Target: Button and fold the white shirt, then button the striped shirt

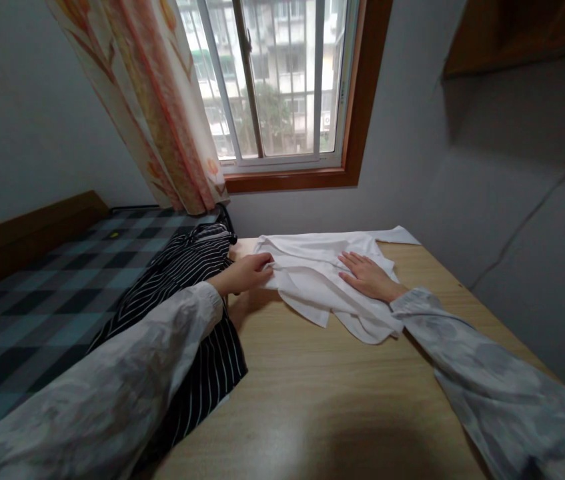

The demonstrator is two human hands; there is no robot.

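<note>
At the far edge of the wooden table (312, 400), near the window (282, 80), lies a white cloth (312, 273). The left hand (247, 273) pinches its left edge with fingers closed on the fabric, and the right hand (369, 277) rests flat and open on top. A striped black garment (197, 267) hangs over the table's left edge.

White garment (312, 280), crumpled and partly folded, lying flat on the far part of the wooden table (312, 400)

Bare table (322, 400) open near front; white cloth (312, 280) covers far end, striped garment (197, 293) drapes left edge.
</note>
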